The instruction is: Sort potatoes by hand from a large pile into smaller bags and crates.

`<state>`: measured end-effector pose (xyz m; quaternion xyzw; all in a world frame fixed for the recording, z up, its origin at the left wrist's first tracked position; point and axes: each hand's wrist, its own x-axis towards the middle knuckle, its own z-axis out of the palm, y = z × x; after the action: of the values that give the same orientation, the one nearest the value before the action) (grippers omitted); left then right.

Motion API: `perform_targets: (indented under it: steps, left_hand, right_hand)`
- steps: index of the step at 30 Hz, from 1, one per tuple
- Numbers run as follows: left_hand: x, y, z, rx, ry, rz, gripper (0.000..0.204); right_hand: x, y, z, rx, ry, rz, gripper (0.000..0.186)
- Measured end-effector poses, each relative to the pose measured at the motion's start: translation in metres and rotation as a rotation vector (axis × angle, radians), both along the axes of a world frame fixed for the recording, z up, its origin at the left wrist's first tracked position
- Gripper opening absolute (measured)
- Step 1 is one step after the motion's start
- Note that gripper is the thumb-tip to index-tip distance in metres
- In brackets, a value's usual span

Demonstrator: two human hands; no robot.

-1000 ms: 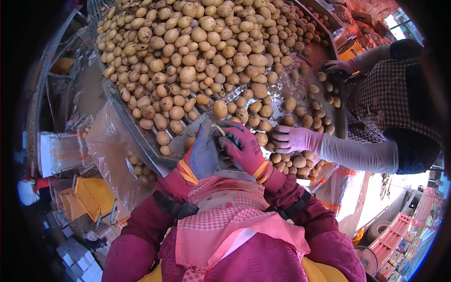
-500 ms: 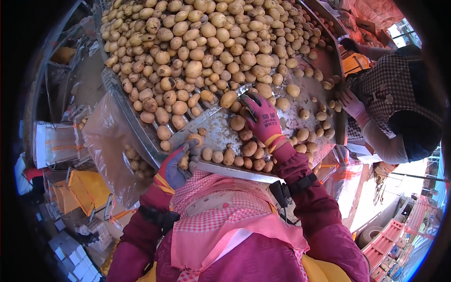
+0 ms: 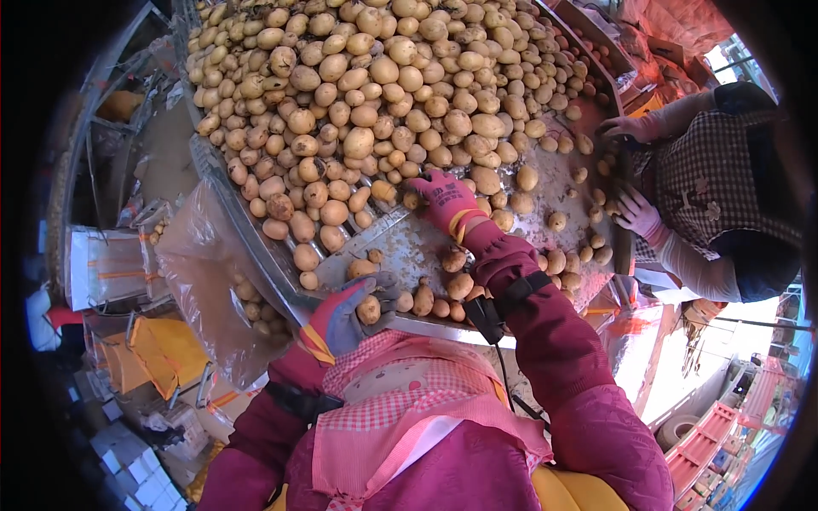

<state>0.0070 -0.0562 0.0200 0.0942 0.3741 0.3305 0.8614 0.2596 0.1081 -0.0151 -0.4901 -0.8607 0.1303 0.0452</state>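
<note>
Cupping one potato (image 3: 369, 310), the left hand (image 3: 342, 318) curls half-closed; the right hand (image 3: 445, 201) bends over another potato (image 3: 412, 201), grip unclear; a large heap (image 3: 359, 143) remains, the bag (image 3: 200, 268) holds some.

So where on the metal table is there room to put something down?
The biggest bare patch of metal table is between the left hand, the right hand and the potato row by the near edge. A smaller gap lies farther right, among loose potatoes. It's crowded along that row and all over the big potato heap.
</note>
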Motion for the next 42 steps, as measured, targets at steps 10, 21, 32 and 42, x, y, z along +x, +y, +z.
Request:
perform_targets:
  steps: [10,21,32,42]
  left_hand:
    - [0.011,0.024,-0.002,0.455,0.376,-0.09,0.056]
    - [-0.017,-0.014,0.009,0.202,0.01,0.408,0.048]
    - [-0.284,-0.124,-0.013,0.321,0.595,1.299,0.065]
    - [-0.273,-0.117,0.029,-0.045,-0.005,0.994,0.033]
  right_hand:
    - [-0.009,-0.046,0.029,-1.284,1.485,-0.188,0.068]
    - [-0.031,-0.081,0.057,-0.918,0.938,0.132,0.067]
    - [-0.043,-0.075,0.04,-1.014,0.907,0.014,0.065]
    - [-0.016,-0.086,0.029,-0.909,0.814,-0.079,0.061]
